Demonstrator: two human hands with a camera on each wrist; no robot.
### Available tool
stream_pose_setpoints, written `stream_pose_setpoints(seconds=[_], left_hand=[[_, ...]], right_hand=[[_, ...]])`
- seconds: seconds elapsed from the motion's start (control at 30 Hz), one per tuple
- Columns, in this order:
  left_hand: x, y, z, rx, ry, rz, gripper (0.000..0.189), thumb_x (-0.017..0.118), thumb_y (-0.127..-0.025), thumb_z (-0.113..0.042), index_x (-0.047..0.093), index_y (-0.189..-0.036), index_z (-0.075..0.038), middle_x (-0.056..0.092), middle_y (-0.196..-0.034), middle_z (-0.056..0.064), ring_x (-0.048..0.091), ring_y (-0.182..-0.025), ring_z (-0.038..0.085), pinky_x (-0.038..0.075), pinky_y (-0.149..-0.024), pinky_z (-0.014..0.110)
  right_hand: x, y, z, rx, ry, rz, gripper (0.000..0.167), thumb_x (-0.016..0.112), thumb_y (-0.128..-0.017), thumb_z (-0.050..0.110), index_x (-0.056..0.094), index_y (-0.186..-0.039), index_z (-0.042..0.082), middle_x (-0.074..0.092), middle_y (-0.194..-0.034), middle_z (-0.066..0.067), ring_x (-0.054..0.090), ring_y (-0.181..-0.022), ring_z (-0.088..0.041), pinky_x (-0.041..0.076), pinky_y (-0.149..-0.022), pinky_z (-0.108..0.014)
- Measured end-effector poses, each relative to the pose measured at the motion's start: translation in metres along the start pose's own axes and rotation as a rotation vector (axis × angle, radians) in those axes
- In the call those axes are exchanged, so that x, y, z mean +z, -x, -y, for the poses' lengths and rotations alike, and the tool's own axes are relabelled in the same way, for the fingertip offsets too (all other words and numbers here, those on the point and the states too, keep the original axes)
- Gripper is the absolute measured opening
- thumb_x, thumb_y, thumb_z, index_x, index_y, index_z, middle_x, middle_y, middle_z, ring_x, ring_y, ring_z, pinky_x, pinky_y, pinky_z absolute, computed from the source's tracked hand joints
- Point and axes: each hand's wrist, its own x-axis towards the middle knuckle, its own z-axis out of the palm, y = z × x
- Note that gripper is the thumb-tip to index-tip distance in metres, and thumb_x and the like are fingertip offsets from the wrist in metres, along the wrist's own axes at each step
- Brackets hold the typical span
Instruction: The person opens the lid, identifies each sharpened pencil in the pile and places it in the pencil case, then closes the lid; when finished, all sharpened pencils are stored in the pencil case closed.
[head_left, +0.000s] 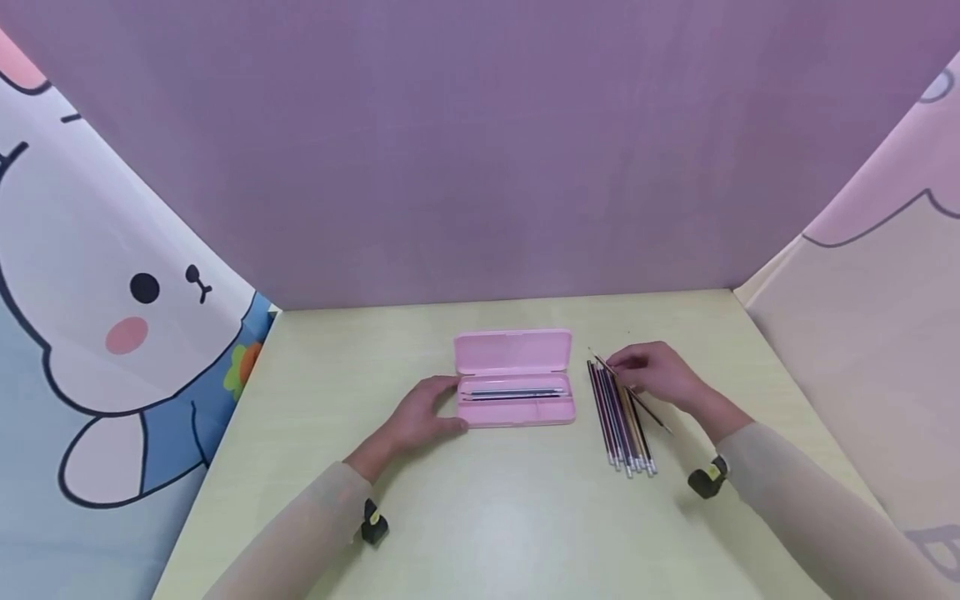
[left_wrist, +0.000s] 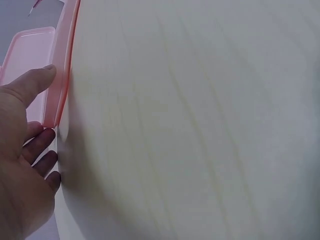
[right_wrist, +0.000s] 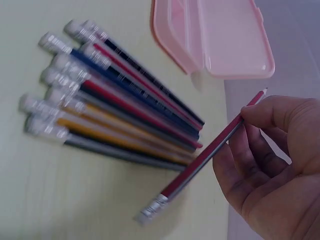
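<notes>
A pink pencil case (head_left: 517,425) lies with its lid (head_left: 513,353) folded back, a few pencils (head_left: 513,394) inside its rear compartment. My left hand (head_left: 423,412) holds the case's left end, its thumb at the front corner and fingers toward the back. In the left wrist view the thumb (left_wrist: 37,82) touches the case's wall (left_wrist: 62,70). To the right, my right hand (head_left: 656,375) pinches a red-and-black striped pencil (right_wrist: 200,160) between thumb and fingers, eraser end pointing away from the hand. It slants above a bundle of loose pencils (head_left: 617,417).
Red, blue, yellow and black pencils (right_wrist: 135,90) with white erasers lie side by side on the pale wooden table (head_left: 517,517). A purple panel (head_left: 495,167) stands behind the table, and printed cartoon panels (head_left: 75,292) flank it.
</notes>
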Motion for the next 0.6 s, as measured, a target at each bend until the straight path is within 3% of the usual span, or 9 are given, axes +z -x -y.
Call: stream_pose_setpoints(seconds=[0.17,0.37,0.6], left_hand=[[0.000,0.001,-0.001,0.001,0.023,0.003,0.085,0.087,-0.080,-0.037,0.048,-0.153,-0.017,0.047,-0.158,0.006,0.039,-0.148,0.030,0.029,-0.124,0.055],[0.000,0.000,-0.002,0.007,0.050,0.003,0.086,0.088,-0.080,-0.037,0.047,-0.154,-0.020,0.044,-0.160,0.004,0.036,-0.150,0.031,0.027,-0.124,0.058],[0.000,-0.003,0.000,0.015,0.047,0.002,0.089,0.088,-0.080,-0.038,0.045,-0.156,-0.020,0.045,-0.160,0.005,0.037,-0.150,0.031,0.027,-0.125,0.057]], right_hand=[[0.010,-0.012,0.010,-0.040,0.009,0.022,0.027,0.068,-0.095,0.006,0.072,-0.121,-0.001,0.072,-0.104,-0.018,0.063,-0.082,-0.019,0.060,-0.066,-0.030],[0.024,-0.024,0.026,-0.113,-0.027,0.052,0.028,0.068,-0.094,0.003,0.071,-0.122,-0.002,0.072,-0.106,-0.022,0.063,-0.083,-0.018,0.058,-0.064,-0.028],[0.041,-0.040,0.045,-0.186,0.009,0.068,0.025,0.069,-0.093,0.002,0.077,-0.116,0.007,0.075,-0.105,-0.010,0.061,-0.086,-0.020,0.056,-0.071,-0.027]])
